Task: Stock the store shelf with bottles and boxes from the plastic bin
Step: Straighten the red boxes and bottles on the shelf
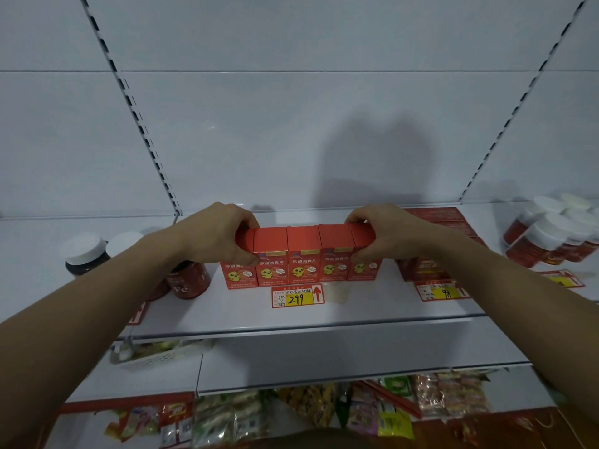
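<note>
A row of several red boxes point(303, 254) with a yellow cartoon face stands upright on the white shelf point(291, 315), side by side above a price tag. My left hand point(217, 234) grips the left end of the row, fingers curled over the top of the end box. My right hand point(385, 234) grips the right end the same way, so the row is squeezed between both hands. The plastic bin is not in view.
Red bottles point(189, 281) with white caps stand left of the boxes, partly behind my left forearm. More red boxes point(434, 241) lie to the right, and white-capped red bottles point(551, 238) stand far right. Price tags point(297, 296) sit along the shelf. Snack packets point(324, 413) fill the lower shelves.
</note>
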Available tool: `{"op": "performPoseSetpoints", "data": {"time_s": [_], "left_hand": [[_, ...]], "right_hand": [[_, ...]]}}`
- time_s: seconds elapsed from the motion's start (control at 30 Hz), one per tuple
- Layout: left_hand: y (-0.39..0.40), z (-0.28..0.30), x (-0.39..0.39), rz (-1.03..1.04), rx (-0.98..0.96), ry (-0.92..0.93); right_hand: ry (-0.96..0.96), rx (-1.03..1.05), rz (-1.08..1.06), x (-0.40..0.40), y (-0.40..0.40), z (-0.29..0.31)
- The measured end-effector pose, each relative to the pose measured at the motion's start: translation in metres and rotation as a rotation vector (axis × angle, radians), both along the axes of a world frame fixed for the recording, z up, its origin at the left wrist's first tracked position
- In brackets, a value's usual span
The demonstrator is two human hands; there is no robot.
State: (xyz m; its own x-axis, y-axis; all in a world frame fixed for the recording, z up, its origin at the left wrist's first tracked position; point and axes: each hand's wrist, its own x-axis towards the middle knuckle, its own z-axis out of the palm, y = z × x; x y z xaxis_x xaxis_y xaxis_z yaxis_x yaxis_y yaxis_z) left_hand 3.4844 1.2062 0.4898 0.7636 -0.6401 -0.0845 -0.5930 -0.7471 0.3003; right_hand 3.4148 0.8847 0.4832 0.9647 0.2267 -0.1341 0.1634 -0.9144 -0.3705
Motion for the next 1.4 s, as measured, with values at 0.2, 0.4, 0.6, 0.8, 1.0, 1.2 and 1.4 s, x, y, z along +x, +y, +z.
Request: {"op": "performPoseSetpoints", "data": {"time_s": [0.2,0.4,0.6,0.8,1.0,1.2,1.4], "left_hand": [[-0.001,-0.005,0.000,0.003,0.027,0.030],[-0.005,-0.002,-0.001,-0.018,0.097,-0.011],[0.002,0.014,0.001,0.016,0.072,0.035],[0.024,0.041,-0.014,0.074,-0.141,-0.129],[0.063,0.052,-0.045,0.255,-0.390,-0.261],[0.133,0.056,-0.094,0.512,-0.401,-0.370],[0.211,0.053,-0.169,0.838,-0.293,-0.429]], "right_hand": [[0.029,-0.028,-0.007,0.003,0.001,0.000],[0.050,-0.074,-0.014,0.006,0.004,0.003],[0.035,-0.024,-0.055,-0.007,0.007,0.019],[-0.175,0.037,-0.112,-0.039,0.012,0.042],[-0.293,0.140,-0.070,-0.046,0.045,0.048],[-0.280,0.218,0.140,-0.018,0.119,0.051],[-0.286,0.274,0.342,-0.003,0.198,0.047]]}}
